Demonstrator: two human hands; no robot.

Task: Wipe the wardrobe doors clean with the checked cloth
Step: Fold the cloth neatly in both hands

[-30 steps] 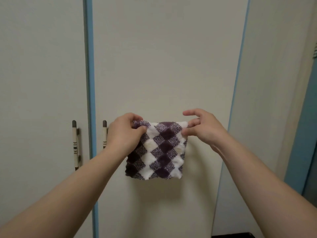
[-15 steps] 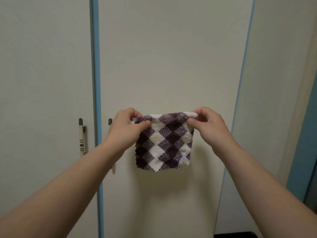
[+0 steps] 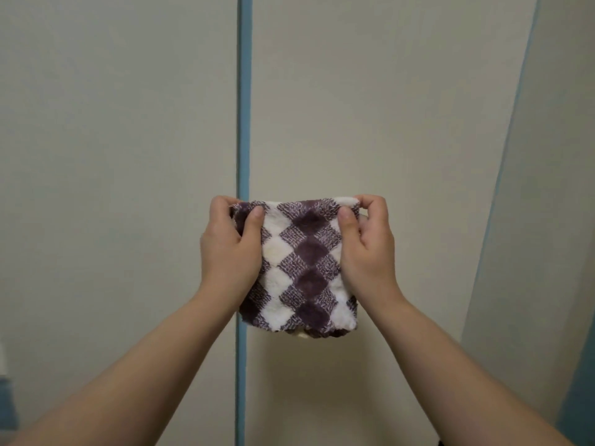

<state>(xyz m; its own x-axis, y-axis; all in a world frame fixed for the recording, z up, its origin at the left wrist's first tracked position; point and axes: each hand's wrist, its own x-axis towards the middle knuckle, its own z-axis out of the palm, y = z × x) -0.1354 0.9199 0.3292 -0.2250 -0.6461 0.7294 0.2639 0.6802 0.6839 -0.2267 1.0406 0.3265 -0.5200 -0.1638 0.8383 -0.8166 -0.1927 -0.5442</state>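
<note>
A folded purple-and-white checked cloth [image 3: 304, 268] hangs in front of the cream wardrobe doors [image 3: 370, 107]. My left hand [image 3: 230, 249] pinches its upper left corner and my right hand [image 3: 367, 249] pinches its upper right corner, so it is stretched between them. The cloth hangs in front of the right-hand door, just right of the blue strip [image 3: 243, 98] between two doors. I cannot tell whether it touches the door.
Another cream door [image 3: 112, 156] fills the left side. At the far right a panel [image 3: 547, 188] with a blue edge stands at an angle. The door handles are out of view.
Both hands have lifted the cloth higher on the door, and the view has risen and come closer. The right hand closed on the corner. The handles have dropped out of sight.
</note>
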